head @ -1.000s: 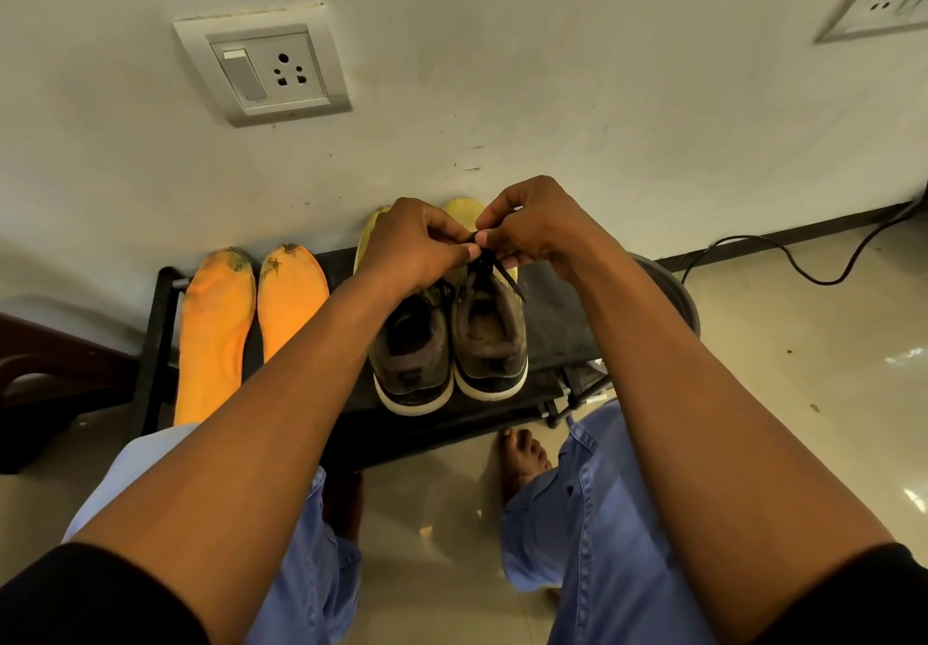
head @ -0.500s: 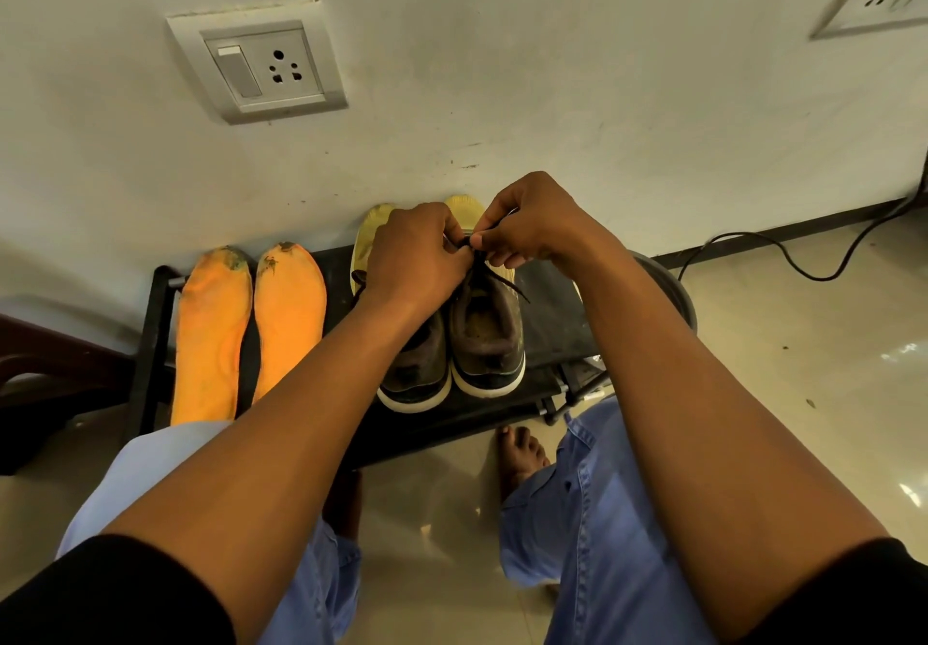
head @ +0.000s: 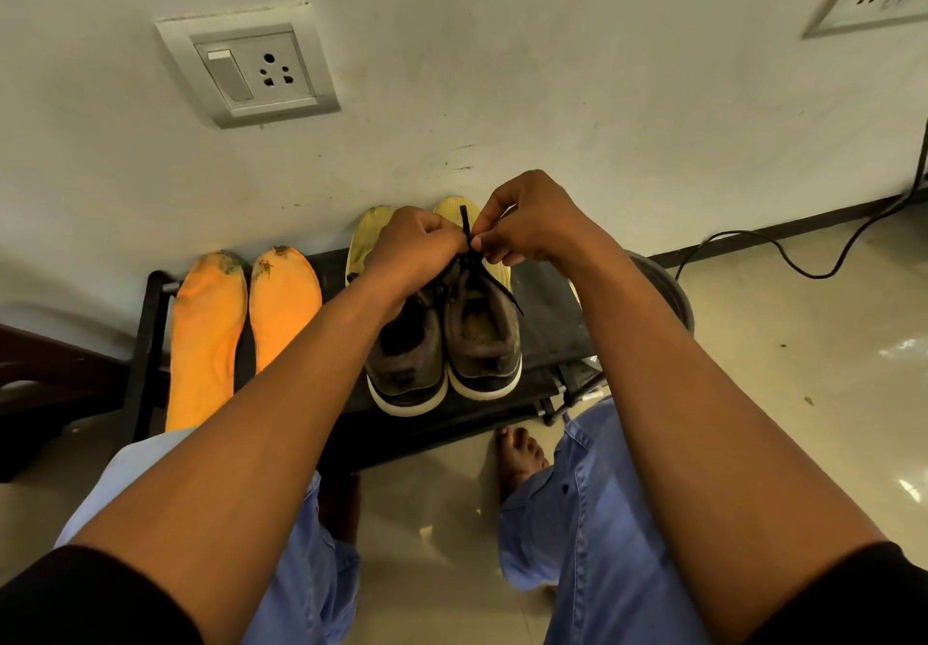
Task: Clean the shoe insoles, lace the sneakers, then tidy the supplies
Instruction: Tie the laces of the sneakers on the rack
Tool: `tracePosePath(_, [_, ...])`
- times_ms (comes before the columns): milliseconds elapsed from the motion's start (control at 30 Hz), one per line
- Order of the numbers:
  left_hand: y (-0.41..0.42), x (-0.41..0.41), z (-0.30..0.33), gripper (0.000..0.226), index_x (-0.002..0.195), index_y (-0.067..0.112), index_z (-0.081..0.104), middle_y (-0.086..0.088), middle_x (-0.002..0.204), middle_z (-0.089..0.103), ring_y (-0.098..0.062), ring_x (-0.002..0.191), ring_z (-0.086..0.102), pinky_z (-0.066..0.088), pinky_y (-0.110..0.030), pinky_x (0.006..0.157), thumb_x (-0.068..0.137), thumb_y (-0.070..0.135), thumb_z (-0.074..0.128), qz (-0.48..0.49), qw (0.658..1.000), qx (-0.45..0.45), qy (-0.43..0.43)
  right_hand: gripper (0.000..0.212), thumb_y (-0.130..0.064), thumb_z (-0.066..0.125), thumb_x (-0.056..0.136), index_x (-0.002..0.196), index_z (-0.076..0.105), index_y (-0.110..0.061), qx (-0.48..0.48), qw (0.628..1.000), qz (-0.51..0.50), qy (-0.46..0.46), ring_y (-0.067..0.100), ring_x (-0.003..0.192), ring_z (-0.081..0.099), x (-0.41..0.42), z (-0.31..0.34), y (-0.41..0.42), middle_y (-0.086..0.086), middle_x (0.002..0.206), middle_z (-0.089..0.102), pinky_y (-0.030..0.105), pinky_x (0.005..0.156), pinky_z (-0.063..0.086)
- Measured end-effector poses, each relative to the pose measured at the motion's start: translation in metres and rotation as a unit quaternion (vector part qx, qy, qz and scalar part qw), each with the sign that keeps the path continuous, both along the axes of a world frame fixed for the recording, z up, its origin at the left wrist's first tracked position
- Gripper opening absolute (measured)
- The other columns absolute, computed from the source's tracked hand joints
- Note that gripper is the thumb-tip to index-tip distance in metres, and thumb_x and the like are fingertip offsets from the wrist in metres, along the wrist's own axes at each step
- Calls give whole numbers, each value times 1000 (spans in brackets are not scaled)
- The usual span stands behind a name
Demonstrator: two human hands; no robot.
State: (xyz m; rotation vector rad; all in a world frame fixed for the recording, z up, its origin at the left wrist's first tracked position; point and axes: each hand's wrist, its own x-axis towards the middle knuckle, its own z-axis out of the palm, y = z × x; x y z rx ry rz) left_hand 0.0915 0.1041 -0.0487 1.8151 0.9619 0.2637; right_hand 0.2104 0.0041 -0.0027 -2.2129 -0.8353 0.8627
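Your left hand [head: 419, 247] and right hand [head: 535, 222] meet above the toe end of the right sneaker [head: 483, 338], knuckles up and fingers curled. Both hands pinch the black lace [head: 467, 227]: a short end stands upright between the two thumbs, and a second strand runs down and to the right across the sneaker's opening. Exactly which fingertips of the left hand touch the lace cannot be told, since the back of the hand hides them.

The right sneaker stands beside the left sneaker [head: 409, 358], the pair touching side by side, heels toward you, white soles at the near edge. Your left forearm crosses over part of the left sneaker. Both sneakers rest on a low black rack [head: 545, 323] set against the wall [head: 502, 66].

Behind the sneakers, two yellow insoles [head: 454, 207] lean toe-up against the wall, largely hidden by your hands. To the left on the same rack, two orange insoles [head: 241, 323] lean side by side, their toe ends marked with dark stains.

A switch and socket plate [head: 248, 66] is fixed to the wall above the orange insoles. A black cable [head: 803, 267] trails over the tiled floor [head: 803, 418] at right. Your knees in blue trousers [head: 592, 534] and one bare foot [head: 519, 458] appear below the rack.
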Motion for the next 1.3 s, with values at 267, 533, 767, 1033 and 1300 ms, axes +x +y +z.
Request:
tracePosePath(267, [3,-4,2,18,93,17,81,5,90,75,-8,87,67,48,-21,71,85,33,81,23,999,-12,-47,11,-9,85,79,76,74,-12,9,1000,-1,9,21,76,76,0,2,-2,12,79,76,39,80,63])
tracePosePath(533, [6,-8,0,19,72,21,79,6,81,74,-9,81,68,51,-24,70,82,36,82,67,997,39,-15,10,-13,83,82,77,76,-9,-57,997,-33,37,18,72,70,8,-3,1,13,84,77,37,83,62])
tracePosePath(767, [18,-14,-1,32,60,27,67,7,78,69,-24,83,66,52,-35,77,81,48,79,32,970,201,130,23,-5,65,96,74,67,-12,-160,983,-11,90,17,80,55,16,-6,-2,8,82,62,29,80,51])
tracePosePath(1033, [11,-19,0,28,76,25,73,11,71,56,-28,86,59,46,-49,98,84,52,75,1,949,235,208,11,-13,64,96,87,70,-15,-207,976,-11,64,12,70,62,17,-16,-3,1,83,70,31,82,53])
tracePosePath(1300, [8,-18,-3,23,78,21,65,1,82,61,-34,91,61,43,-51,99,87,41,71,2,942,262,211,19,-14,58,99,85,71,-17,-242,969,-11,54,13,76,63,18,-15,-6,1,83,70,32,80,50])
